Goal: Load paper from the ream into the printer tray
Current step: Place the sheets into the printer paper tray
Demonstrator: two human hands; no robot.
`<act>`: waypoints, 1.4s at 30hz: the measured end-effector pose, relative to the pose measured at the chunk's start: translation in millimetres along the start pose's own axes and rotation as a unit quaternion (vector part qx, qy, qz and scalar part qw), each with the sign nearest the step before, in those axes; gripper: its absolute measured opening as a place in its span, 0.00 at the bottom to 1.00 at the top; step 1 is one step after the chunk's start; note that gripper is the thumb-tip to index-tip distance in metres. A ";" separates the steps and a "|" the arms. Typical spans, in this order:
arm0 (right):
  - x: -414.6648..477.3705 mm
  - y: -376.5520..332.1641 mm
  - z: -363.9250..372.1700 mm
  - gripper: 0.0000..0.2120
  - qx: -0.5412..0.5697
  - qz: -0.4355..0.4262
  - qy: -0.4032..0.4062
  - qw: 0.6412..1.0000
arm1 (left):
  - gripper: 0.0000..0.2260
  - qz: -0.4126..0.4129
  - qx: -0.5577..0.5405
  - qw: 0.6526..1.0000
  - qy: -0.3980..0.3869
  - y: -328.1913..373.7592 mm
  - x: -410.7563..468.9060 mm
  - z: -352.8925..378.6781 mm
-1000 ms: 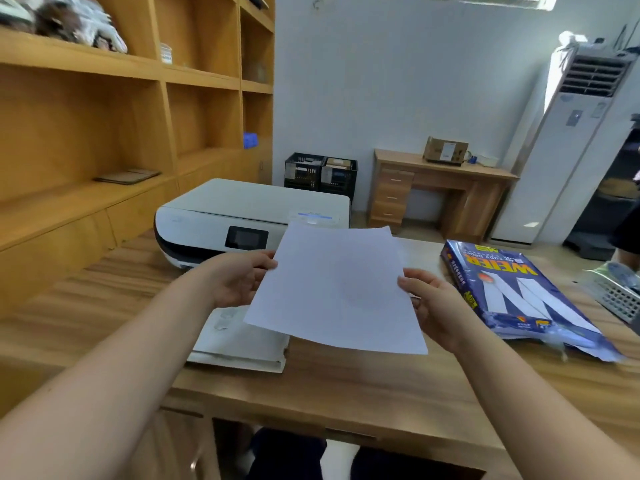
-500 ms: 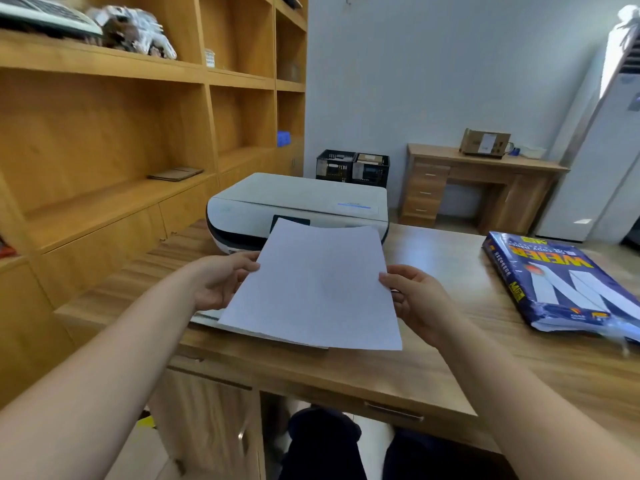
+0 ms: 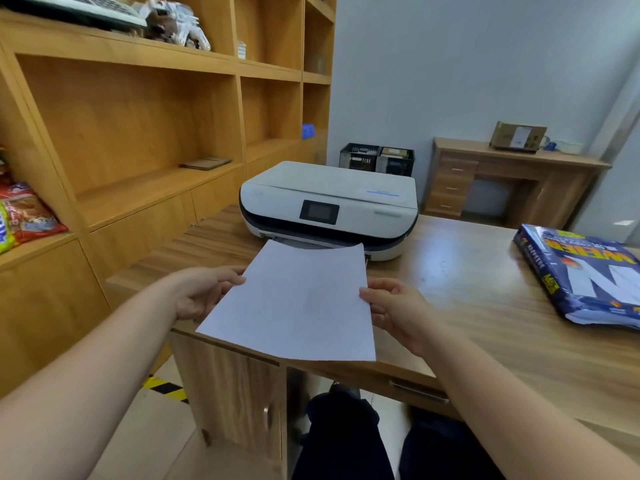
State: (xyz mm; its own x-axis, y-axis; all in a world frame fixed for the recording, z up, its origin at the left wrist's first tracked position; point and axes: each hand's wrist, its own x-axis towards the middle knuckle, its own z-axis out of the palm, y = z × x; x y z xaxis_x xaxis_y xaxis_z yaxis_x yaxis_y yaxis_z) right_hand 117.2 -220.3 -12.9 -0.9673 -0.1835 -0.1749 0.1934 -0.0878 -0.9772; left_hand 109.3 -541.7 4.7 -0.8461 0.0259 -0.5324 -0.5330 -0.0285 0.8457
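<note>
Both hands on the paper. Left hand pinches the left edge, right hand pinches the right edge; each is closed on the sheet, thumbs on top. Can't tell if it's one sheet or a thin stack; it looks thin.

Paper is held in the air, low over the near desk edge, leading edge pointing to 12 o'clock at the printer. That edge sits just in front of the printer's open front slot. The tray itself is hidden under the sheet, so I can't tell whether the paper is in it yet.

Ream lies at 3 o'clock, well apart from the hands, wrapper open at the near end.

My read: feed step, not yet seated.

Risks from here:
- Sheet looks skewed, near-left corner swung toward 7 o'clock. Push it in like that and it jams against a side guide or feeds crooked.
- Paper is limp and held only at the side edges. The unsupported front edge could droop, catch the slot lip and buckle.
- Tray is blind under the sheet, so alignment goes by feel. It could ride over the tray instead of in.
- Uneven push from one hand would crease it.
</note>
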 end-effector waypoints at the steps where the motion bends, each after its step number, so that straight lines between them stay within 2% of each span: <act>1: 0.7 2.2 3.3 0.11 -0.006 0.006 0.001 1.000 | 0.09 -0.003 -0.002 1.000 0.002 -1.4 -0.5 -3.1; 8: -0.8 14.2 24.2 0.11 -0.056 0.039 0.012 0.998 | 0.07 -0.029 0.002 0.999 0.032 -5.1 -0.6 -13.8; 14: -7.4 11.2 25.5 0.11 -0.054 0.074 -0.004 0.996 | 0.13 -0.036 0.015 0.999 0.015 -6.0 2.1 -21.9; 23: -11.3 2.5 19.7 0.08 -0.123 0.113 -0.039 0.985 | 0.15 -0.049 0.062 0.997 0.012 1.6 9.2 -15.8; 30: -7.5 -0.6 12.8 0.04 -0.059 0.142 -0.040 0.987 | 0.14 -0.049 0.090 0.994 0.023 6.2 15.7 -6.3; 35: 0.1 3.2 17.4 0.05 -0.031 0.161 -0.048 0.985 | 0.10 -0.050 0.111 0.992 0.026 13.9 13.2 -15.5; 42: 6.1 1.0 24.7 0.09 -0.039 0.186 -0.048 0.981 | 0.12 -0.054 0.130 0.990 0.030 15.0 22.5 -26.7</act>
State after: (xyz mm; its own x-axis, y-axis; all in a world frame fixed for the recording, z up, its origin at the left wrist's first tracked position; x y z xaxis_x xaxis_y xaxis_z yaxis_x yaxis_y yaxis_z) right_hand 115.5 -245.7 -12.0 -0.8119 -0.2800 -0.5122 0.5128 0.0773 -0.8550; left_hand 82.1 -568.2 4.4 -0.7872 -0.0445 -0.6151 -0.6073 0.2298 0.7605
